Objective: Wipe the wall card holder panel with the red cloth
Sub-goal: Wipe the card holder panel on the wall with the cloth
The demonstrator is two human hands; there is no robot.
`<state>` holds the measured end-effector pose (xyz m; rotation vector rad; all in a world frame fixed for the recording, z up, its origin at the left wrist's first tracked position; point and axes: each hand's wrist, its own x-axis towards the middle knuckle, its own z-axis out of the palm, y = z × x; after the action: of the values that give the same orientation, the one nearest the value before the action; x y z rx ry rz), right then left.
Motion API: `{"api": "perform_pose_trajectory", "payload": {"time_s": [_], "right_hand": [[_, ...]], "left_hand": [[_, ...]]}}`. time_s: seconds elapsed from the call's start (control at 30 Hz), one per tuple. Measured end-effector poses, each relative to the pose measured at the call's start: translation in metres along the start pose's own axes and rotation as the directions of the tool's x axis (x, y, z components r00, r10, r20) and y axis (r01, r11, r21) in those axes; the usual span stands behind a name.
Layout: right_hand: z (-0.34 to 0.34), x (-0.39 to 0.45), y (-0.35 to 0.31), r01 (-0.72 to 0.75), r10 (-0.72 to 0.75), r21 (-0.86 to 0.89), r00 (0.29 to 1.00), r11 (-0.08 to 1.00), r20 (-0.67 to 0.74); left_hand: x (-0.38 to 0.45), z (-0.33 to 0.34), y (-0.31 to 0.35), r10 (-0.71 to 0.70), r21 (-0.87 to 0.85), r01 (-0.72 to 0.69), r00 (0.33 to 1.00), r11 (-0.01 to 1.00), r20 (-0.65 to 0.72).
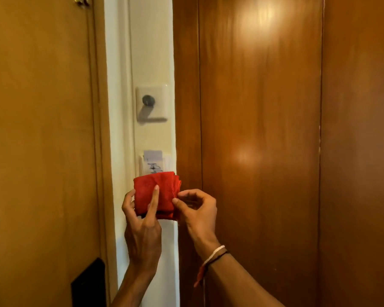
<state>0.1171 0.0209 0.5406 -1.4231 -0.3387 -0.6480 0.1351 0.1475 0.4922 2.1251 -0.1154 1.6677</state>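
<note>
A folded red cloth [152,191] is held up in front of a narrow cream wall strip. My left hand [142,227] grips it from the left, thumb behind and index finger laid up its front. My right hand [197,209] pinches the cloth's right edge between thumb and fingers. Just above the cloth is the white card holder panel [156,166], with a pale card [153,155] sticking out of its top. The cloth hides the panel's lower part; I cannot tell whether it touches the panel.
A white switch plate with a dark round knob [151,103] sits higher on the same wall strip. A light wooden door [40,151] with a black lock plate [88,284] stands at the left. Dark glossy wood panelling [275,140] fills the right.
</note>
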Motion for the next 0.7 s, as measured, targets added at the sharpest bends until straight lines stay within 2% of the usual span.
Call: {"api": "perform_pose_trajectory", "payload": {"time_s": [0.1,0.17,0.23,0.3,0.33,0.4,0.47,0.5,0.6,0.7], "right_hand": [[0.023,0.016,-0.006,0.024,-0.024,-0.02,1.0,1.0,0.01],[0.03,0.023,-0.005,0.039,-0.039,-0.067,0.999,0.997,0.005],[0.026,0.028,-0.001,0.08,-0.078,-0.143,0.997,0.987,0.02],[0.011,0.033,0.005,0.177,-0.167,-0.293,0.984,0.94,0.058],[0.0,0.037,0.007,0.259,-0.249,-0.401,0.965,0.879,0.078],[-0.024,0.048,0.007,0.425,-0.458,-0.64,0.88,0.64,0.126],[-0.047,0.066,0.006,0.468,-0.607,-0.817,0.771,0.336,0.192],[-0.055,0.077,0.005,0.449,-0.641,-0.863,0.738,0.232,0.211],[-0.071,0.104,0.01,0.403,-0.66,-0.912,0.706,0.074,0.258],[-0.076,0.112,0.032,0.396,-0.647,-0.915,0.679,-0.074,0.347]], "left_hand": [[0.028,0.008,-0.011,0.008,0.159,-0.019,0.997,0.987,0.072],[0.037,0.015,-0.014,0.065,0.235,-0.1,0.986,0.967,0.151],[0.033,0.026,-0.017,0.147,0.214,-0.185,0.973,0.959,0.18],[0.023,0.035,-0.018,0.16,0.147,-0.187,0.971,0.971,0.178],[0.02,0.038,-0.016,0.14,0.113,-0.16,0.975,0.981,0.171],[0.022,0.038,-0.01,0.106,0.057,-0.116,0.981,0.992,0.164],[0.036,0.036,-0.008,0.121,0.03,-0.127,0.981,0.991,0.153],[0.044,0.036,-0.009,0.133,0.03,-0.139,0.981,0.99,0.143],[0.044,0.038,-0.012,0.113,-0.003,-0.113,0.985,0.994,0.128],[0.023,0.043,-0.014,0.133,-0.008,-0.134,0.973,0.991,0.187]]}}
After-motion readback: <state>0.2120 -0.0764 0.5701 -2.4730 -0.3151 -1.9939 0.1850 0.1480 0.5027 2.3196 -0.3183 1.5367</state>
